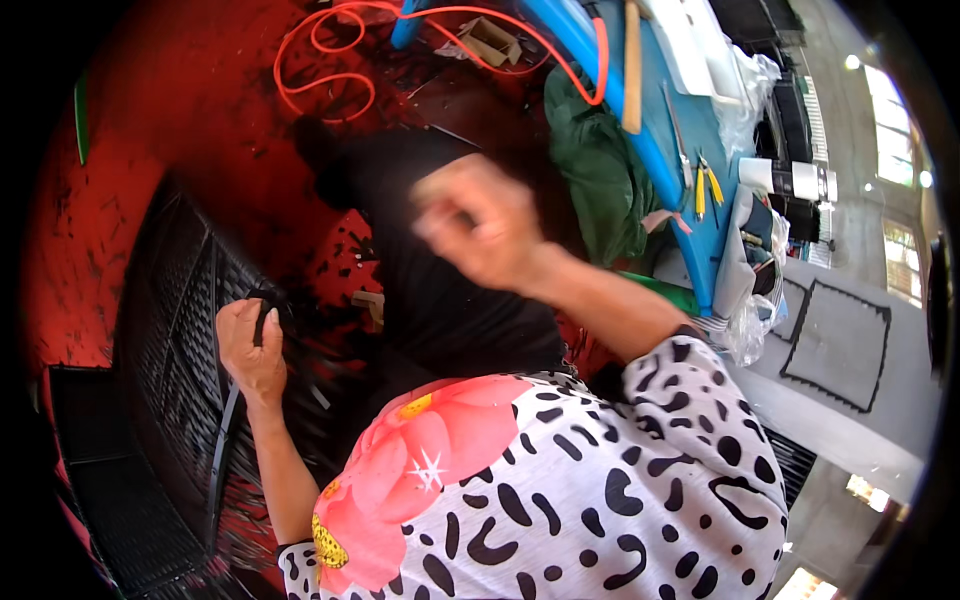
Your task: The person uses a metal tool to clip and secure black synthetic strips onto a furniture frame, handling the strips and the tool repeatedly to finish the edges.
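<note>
A dark woven wicker piece, with crossing ribs on its side, stands at my left. My left hand is closed on a black part at its upper edge, thumb lying on top; the exact part is mostly covered by the fingers. A flat dark strip runs downward below that hand. My right hand is raised over my black-clothed leg, apart from the wicker. Its fingers are curled and blurred by motion, so anything small between them cannot be made out.
Black scraps litter the red floor. An orange hose coils at the far side near a small cardboard box. To the right, a blue table holds yellow-handled pliers; a green bag hangs beside it.
</note>
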`<state>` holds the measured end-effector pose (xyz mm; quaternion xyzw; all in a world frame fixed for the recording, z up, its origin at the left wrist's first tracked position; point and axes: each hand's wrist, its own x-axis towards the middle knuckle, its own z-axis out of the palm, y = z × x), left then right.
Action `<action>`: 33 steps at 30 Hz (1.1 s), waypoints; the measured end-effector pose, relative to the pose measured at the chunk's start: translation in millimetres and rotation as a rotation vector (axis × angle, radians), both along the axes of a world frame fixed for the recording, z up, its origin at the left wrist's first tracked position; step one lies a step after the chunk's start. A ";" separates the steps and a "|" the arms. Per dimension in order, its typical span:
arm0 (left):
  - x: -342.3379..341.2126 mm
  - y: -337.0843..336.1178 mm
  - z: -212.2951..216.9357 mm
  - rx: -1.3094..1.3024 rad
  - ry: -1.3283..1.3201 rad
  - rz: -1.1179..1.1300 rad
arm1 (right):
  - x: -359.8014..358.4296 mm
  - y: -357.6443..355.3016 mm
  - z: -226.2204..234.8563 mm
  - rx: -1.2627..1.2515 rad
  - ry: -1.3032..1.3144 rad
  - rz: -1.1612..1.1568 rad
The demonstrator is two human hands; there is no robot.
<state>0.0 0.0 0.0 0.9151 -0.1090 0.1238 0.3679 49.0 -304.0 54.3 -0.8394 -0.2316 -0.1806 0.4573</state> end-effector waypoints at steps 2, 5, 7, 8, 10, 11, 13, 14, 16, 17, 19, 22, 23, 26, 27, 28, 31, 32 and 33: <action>17.6 2.3 -17.3 -0.046 -0.013 -0.006 | -0.2 -61.6 11.8 -0.163 0.075 -0.322; -39.1 -37.4 -1.4 -0.111 0.066 0.035 | -37.7 -211.3 56.2 -0.456 0.169 -0.730; -33.9 -30.2 -12.4 -0.090 0.040 0.022 | -28.3 -277.5 55.0 -0.765 -0.017 -0.881; -33.4 -27.3 -14.8 -0.063 0.026 0.027 | -28.3 -314.3 43.5 -0.879 0.000 -0.911; -36.1 -28.6 -12.4 -0.017 0.000 0.034 | -21.7 -361.2 32.6 -1.047 0.255 -0.893; -38.1 -27.9 -13.8 -0.029 -0.011 0.050 | -17.6 -374.0 28.8 -1.105 0.489 -0.834; -36.5 -36.7 -13.4 -0.019 -0.073 0.070 | -21.4 -416.4 25.2 -1.243 0.294 -0.684; -35.3 -40.9 -11.7 -0.013 -0.087 0.079 | -29.4 -435.1 27.5 -1.242 0.169 -0.597; -31.1 -44.1 -11.3 -0.026 -0.135 0.094 | -30.8 -463.0 35.4 -1.332 0.176 -0.658; -39.1 -36.3 -6.1 0.004 -0.139 0.124 | -21.5 -415.8 33.7 -1.118 0.292 -0.882; -34.7 -44.4 -6.1 -0.031 -0.184 0.150 | -16.6 -471.3 43.6 -1.089 0.076 -0.949; -50.8 -37.9 -3.2 0.009 -0.170 0.209 | -7.9 -316.3 66.1 -0.219 0.545 -0.501; -53.1 -37.1 -3.2 0.007 -0.159 0.224 | -15.4 -240.1 78.9 -0.269 0.563 -0.340; -49.2 -42.4 -9.1 -0.001 -0.207 0.205 | -32.4 -95.5 92.2 -0.433 0.648 0.146; -47.9 -42.6 -12.7 -0.013 -0.200 0.213 | -34.2 -49.9 94.5 -0.461 0.744 0.220; -48.1 -42.3 -14.4 -0.004 -0.208 0.208 | -30.6 -19.0 89.3 -0.305 0.988 0.294; -48.0 -40.9 -15.9 -0.014 -0.214 0.202 | -5.5 37.4 69.2 -0.497 1.010 0.422; -45.9 -41.9 -15.9 -0.023 -0.223 0.187 | -2.0 46.6 63.1 -0.456 1.111 0.407; -45.4 -41.6 -15.8 -0.033 -0.218 0.194 | 1.1 52.6 58.4 -0.409 1.214 0.394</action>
